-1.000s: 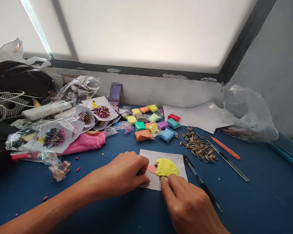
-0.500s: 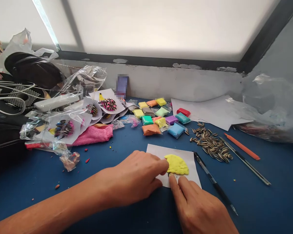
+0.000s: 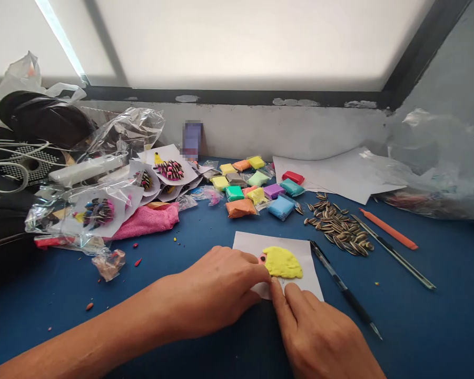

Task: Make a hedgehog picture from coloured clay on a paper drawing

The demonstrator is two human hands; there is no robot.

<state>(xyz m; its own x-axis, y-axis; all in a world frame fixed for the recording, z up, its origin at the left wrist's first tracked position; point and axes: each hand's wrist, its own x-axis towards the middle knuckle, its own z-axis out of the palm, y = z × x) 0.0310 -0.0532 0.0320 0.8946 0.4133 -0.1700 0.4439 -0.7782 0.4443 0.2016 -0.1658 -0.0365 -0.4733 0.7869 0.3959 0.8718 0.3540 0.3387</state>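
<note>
A flat half-round of yellow modelling clay (image 3: 283, 262) lies on a small white sheet of paper (image 3: 245, 240). At its left end shows a bit of pink clay with a black dot (image 3: 263, 258), partly covered by my left hand (image 3: 231, 289). That hand is closed, its index fingertip down at the clay's lower left edge; anything within its curled fingers is hidden. My right hand (image 3: 316, 329) reaches in from below with the index finger stretched out, its tip beside the left fingertip on the paper. Small pen lines show under the clay.
A black pen (image 3: 347, 292) lies right of the paper. Beyond are sunflower seeds (image 3: 339, 226), a silver pen (image 3: 397, 255) and an orange stick (image 3: 391, 230). Clay packets (image 3: 240, 208) sit behind the paper. Finished hedgehog pictures (image 3: 169, 168), a pink cloth (image 3: 150, 221) and plastic bags occupy the left.
My left fingertips have slid down along the clay's left edge, uncovering the pink bit and black dot. My right index fingertip has shifted slightly left, close to them. The view has moved slightly.
</note>
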